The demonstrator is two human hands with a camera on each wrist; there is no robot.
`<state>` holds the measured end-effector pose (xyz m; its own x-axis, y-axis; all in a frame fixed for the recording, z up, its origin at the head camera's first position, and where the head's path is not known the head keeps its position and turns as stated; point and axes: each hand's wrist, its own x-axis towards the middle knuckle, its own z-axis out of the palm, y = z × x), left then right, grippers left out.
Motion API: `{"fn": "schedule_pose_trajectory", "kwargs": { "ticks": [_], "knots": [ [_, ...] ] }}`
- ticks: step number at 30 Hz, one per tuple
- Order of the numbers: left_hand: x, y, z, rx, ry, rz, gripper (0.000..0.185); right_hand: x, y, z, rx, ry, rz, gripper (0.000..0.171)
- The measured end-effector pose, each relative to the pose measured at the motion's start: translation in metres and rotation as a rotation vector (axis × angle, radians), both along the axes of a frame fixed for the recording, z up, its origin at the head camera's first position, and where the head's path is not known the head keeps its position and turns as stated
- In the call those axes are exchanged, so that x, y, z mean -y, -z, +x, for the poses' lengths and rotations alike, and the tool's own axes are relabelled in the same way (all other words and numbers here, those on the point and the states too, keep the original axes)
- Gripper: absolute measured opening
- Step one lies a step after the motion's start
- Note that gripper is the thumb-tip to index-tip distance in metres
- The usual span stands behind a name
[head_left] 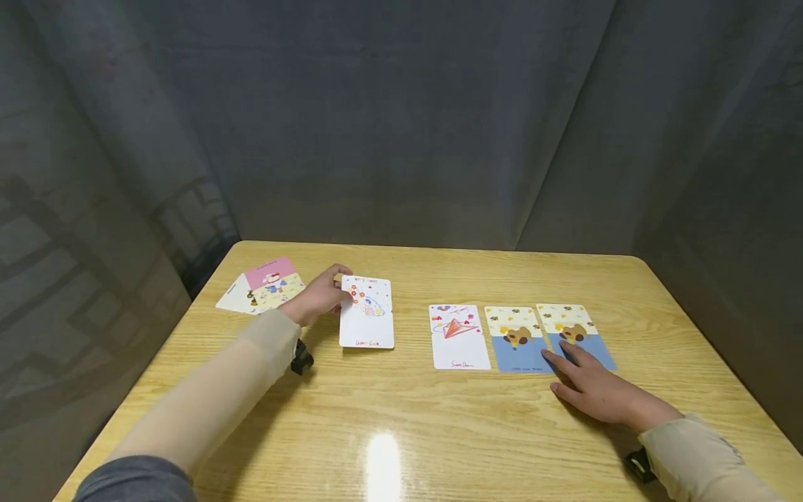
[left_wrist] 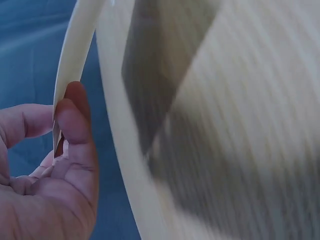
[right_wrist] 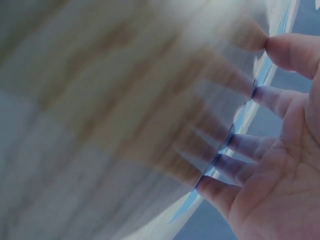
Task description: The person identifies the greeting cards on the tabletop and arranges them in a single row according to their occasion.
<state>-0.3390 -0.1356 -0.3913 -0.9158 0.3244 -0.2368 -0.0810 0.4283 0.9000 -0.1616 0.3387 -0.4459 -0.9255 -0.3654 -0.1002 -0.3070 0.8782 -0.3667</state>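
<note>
My left hand (head_left: 321,295) pinches a white card (head_left: 366,328) with small flowers and red lettering by its left edge, between thumb and fingers. That card is lifted off the table, and its thin edge (left_wrist: 75,55) shows in the left wrist view. My right hand (head_left: 592,383) rests with spread fingers at the lower part of a blue and yellow dog card (head_left: 596,348) on the right. Its fingertips (right_wrist: 260,93) touch down in the right wrist view. Beside it lie a matching dog card (head_left: 517,345) and a white card with a red paper plane (head_left: 461,348).
Several overlapping cards lie at the left of the wooden table (head_left: 408,404): a pink-topped card (head_left: 276,270), a yellow patterned one and a white one (head_left: 233,296). A grey curtain (head_left: 389,139) hangs behind and along both sides of the table.
</note>
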Motion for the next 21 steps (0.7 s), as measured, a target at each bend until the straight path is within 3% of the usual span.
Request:
{"fn": "schedule_pose_trajectory", "kwargs": {
  "ticks": [9, 21],
  "knots": [
    [-0.026, 0.015, 0.007, -0.003, 0.038, -0.043, 0.049, 0.002, -0.001, 0.0, 0.008, 0.012, 0.013, 0.061],
    [-0.05, 0.021, 0.012, -0.09, 0.103, -0.246, 0.048, 0.002, -0.001, 0.0, -0.002, 0.008, 0.016, 0.061]
  ]
}}
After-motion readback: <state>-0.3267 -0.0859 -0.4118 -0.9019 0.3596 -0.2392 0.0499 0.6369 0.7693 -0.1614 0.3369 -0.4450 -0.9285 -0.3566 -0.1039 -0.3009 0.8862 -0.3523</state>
